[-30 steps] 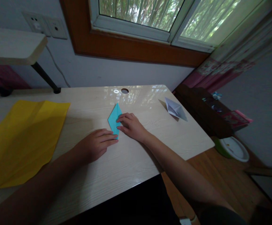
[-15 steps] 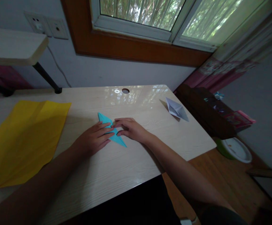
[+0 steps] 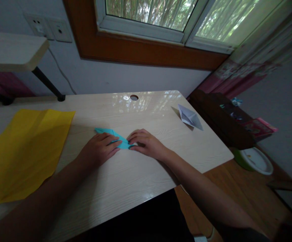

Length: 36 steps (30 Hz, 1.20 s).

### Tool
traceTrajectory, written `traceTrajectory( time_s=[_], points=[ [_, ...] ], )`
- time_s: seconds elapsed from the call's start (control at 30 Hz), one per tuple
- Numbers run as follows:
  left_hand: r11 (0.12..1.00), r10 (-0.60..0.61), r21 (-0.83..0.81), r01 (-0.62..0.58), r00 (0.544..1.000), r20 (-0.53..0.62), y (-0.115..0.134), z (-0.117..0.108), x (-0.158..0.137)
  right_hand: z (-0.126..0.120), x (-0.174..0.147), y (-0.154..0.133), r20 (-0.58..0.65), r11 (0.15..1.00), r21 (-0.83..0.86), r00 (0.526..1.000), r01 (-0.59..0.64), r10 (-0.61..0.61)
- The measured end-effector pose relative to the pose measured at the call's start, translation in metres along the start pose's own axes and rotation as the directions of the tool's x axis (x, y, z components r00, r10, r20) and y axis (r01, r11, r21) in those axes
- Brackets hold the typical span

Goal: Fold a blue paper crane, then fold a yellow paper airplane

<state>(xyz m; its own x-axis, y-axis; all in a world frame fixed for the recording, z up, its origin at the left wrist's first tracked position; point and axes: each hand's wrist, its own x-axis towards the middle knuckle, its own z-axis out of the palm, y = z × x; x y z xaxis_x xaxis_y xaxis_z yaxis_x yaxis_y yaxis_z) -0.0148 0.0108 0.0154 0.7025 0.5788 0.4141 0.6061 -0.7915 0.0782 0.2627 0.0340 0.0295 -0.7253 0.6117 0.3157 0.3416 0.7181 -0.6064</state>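
Observation:
A folded piece of light blue paper [image 3: 113, 133], long and pointed at its left end, lies on the pale desk between my two hands. My left hand [image 3: 100, 147] rests over its left and middle part, the fingers stretched out and pressing it down. At the right end of the paper, my right hand [image 3: 145, 143] pinches the tip between thumb and fingers. Parts of the paper's middle and right end are hidden beneath the fingers.
A large yellow sheet [image 3: 30, 151] lies at the left. Near the desk's right edge sits a folded white paper boat [image 3: 190, 117]. A raised shelf [image 3: 14, 50] stands at the back left, and a round cable hole [image 3: 134, 97] pierces the desk [image 3: 135, 181].
The light blue paper has turned, so its left point now lies farther left and lower. My right hand has shifted slightly right and down, now pinching the paper's right end.

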Motion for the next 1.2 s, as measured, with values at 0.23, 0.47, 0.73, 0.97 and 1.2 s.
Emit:
traceTrajectory(
  time_s=[0.23,0.47,0.73,0.97,1.2],
  points=[
    [0.997,-0.058,-0.049,0.057,0.998,-0.010,0.003,-0.001,0.003,0.012,-0.006,-0.008,-0.082,0.994,-0.109,0.996,-0.034,0.025],
    [0.991,-0.122,-0.054,0.122,0.992,-0.002,-0.002,0.001,0.003,0.017,0.001,-0.013,-0.129,0.988,-0.080,0.984,-0.135,0.124],
    [0.993,-0.110,-0.052,0.110,0.994,0.007,-0.003,0.001,0.004,0.022,0.008,-0.012,-0.157,0.981,-0.004,0.969,-0.196,0.193],
    [0.978,-0.204,-0.038,0.204,0.979,-0.004,-0.006,0.004,0.001,0.026,0.008,-0.011,-0.139,0.979,0.076,0.970,-0.191,0.200],
    [0.937,-0.346,0.003,0.348,0.933,-0.103,-0.007,0.002,0.002,0.034,0.012,-0.017,-0.023,1.000,0.018,1.000,0.015,-0.015]
  ],
)
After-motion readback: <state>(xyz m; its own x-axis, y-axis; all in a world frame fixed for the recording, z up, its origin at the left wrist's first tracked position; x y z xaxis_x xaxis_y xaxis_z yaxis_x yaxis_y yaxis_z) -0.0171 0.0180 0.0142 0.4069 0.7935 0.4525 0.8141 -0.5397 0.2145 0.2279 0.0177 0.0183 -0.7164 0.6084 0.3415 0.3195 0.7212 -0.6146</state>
